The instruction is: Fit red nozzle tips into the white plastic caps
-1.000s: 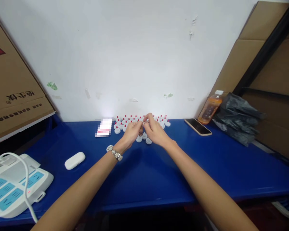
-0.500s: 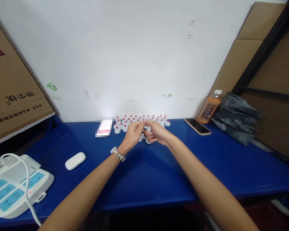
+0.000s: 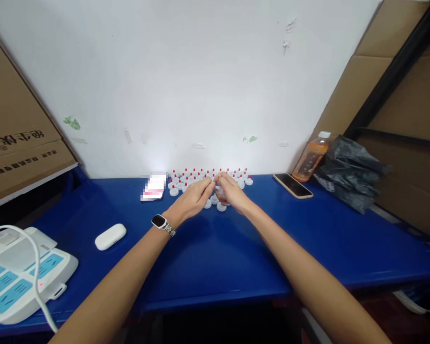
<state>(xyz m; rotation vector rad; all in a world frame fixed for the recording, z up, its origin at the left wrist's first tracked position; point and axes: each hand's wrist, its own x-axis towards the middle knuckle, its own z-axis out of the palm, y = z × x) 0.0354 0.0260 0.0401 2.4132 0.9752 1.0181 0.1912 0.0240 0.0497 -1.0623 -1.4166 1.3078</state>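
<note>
Caps (image 3: pixel 174 192), white with red tips (image 3: pixel 173 186), stand in rows at the centre of the frame, along the back of the blue table (image 3: pixel 215 267); a few bare caps (image 3: pixel 221 207) with no red tip that we can see sit just lower. Our right hand (image 3: pixel 232 192) has its fingers curled round a white cap (image 3: pixel 220 190), mid-frame, partly hidden. Our left hand (image 3: pixel 196 198) is closed in a pinch, its fingertips next to the right's; what's between them we can't make out. Handling guess: light, fairly stiff plastic, smooth enough to slip in damp fingers, not fragile. We'd take the wide round base by its rim and keep the squeeze off the narrow top. Red tips look small: fingertip pinch from the sides. Standing neighbours look easy to knock over.
</note>
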